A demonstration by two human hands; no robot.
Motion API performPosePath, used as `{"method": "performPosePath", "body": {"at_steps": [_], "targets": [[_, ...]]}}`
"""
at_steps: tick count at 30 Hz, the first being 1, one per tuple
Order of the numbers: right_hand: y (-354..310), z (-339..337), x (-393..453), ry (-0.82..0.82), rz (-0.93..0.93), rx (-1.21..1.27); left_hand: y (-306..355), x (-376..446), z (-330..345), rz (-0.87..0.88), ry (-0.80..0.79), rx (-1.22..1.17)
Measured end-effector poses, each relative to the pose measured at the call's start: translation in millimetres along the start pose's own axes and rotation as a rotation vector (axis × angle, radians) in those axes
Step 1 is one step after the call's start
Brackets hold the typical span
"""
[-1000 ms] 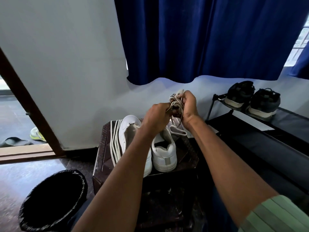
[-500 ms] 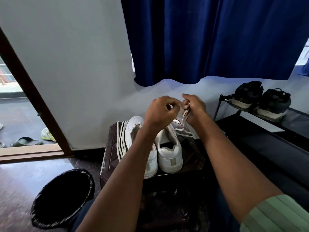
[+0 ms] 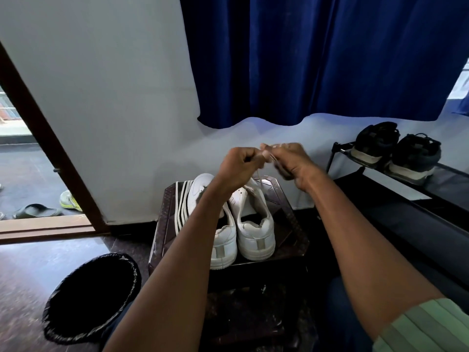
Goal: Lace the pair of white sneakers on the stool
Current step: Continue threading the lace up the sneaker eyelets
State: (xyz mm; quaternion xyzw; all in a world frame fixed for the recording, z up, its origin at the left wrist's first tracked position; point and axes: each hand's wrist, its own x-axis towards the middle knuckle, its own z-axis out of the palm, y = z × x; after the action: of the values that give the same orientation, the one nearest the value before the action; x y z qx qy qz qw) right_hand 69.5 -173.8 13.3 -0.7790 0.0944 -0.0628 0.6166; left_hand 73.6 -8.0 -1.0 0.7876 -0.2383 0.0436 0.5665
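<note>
Two white sneakers stand side by side, heels toward me, on a dark brown stool (image 3: pixel 295 222): the left sneaker (image 3: pixel 223 240) and the right sneaker (image 3: pixel 256 229). A second white lace (image 3: pixel 182 207) lies folded in strands on the stool, left of the shoes. Above the shoes my left hand (image 3: pixel 239 166) and my right hand (image 3: pixel 291 161) meet fingertip to fingertip, both pinching a white lace (image 3: pixel 275 162). A thin end of it hangs down toward the right sneaker.
A black-lined bin (image 3: pixel 94 298) stands on the floor at the lower left. A black shoe rack (image 3: pixel 406 199) with a pair of dark sandals (image 3: pixel 396 153) is on the right. An open doorway (image 3: pixel 28 174) is at the left, a blue curtain (image 3: pixel 317 54) hangs behind.
The bundled lace in my hands has been worked loose and drawn out; the hands, which held a thick coil, now pinch a single strand between them. The view shifted slightly left.
</note>
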Motion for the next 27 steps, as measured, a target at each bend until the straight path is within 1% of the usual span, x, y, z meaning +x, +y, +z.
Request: {"method": "performPosePath", "body": {"at_steps": [1,2,3,4,7,11,13,15,16,18,19,20,22,24,25,27], "targets": [[-1.2,6.1,-4.9,-0.070,0.029,-0.049,1.2,1.4,0.8,-0.010,0.064,-0.069],[-3.4,13.3,-9.0,-0.132,0.061,-0.040,1.4,2.8,2.1,-0.035,0.121,-0.143],[-5.7,20.8,-12.2,-0.173,0.087,0.019,1.7,3.4,2.9,-0.064,0.162,-0.217],[-6.4,27.4,-12.3,-0.171,0.101,0.083,1.7,3.4,3.7,-0.092,0.194,-0.288],[-9.0,44.5,-12.9,-0.087,0.097,0.206,4.9,0.1,5.5,-0.138,0.246,-0.424],[-15.0,68.8,-17.0,-0.052,0.106,0.422,4.8,-2.6,1.3,-0.124,0.342,-0.342],[-19.6,86.2,-17.5,-0.045,0.097,0.512,3.8,-7.0,-7.9,-0.169,0.373,-0.445],[-22.6,104.5,-20.7,-0.001,0.066,0.520,3.0,-13.7,-19.4,-0.231,0.368,-0.633],[-26.1,113.3,-24.4,0.029,0.056,0.521,0.4,-17.2,-27.7,-0.235,0.379,-0.671],[-35.8,127.9,-33.5,0.069,0.066,0.535,-8.0,-26.1,-47.0,-0.270,0.399,-0.635],[-41.4,134.5,-38.0,0.070,0.066,0.554,-12.1,-33.0,-58.6,-0.284,0.375,-0.626],[-46.2,140.8,-43.1,0.055,0.075,0.577,-16.2,-40.6,-69.6,-0.306,0.327,-0.647],[-57.0,160.8,-56.6,-0.018,0.128,0.662,-26.2,-56.4,-94.5,-0.371,0.264,-0.765],[-62.7,191.7,-67.7,-0.089,0.187,0.722,-40.7,-75.6,-120.3,-0.398,0.325,-0.812],[-64.7,208.1,-72.6,-0.118,0.201,0.701,-48.7,-86.8,-131.5,-0.422,0.352,-0.798],[-67.2,250.6,-86.3,-0.209,0.235,0.552,-65.1,-117.9,-160.6,-0.514,0.442,-0.695]]}}
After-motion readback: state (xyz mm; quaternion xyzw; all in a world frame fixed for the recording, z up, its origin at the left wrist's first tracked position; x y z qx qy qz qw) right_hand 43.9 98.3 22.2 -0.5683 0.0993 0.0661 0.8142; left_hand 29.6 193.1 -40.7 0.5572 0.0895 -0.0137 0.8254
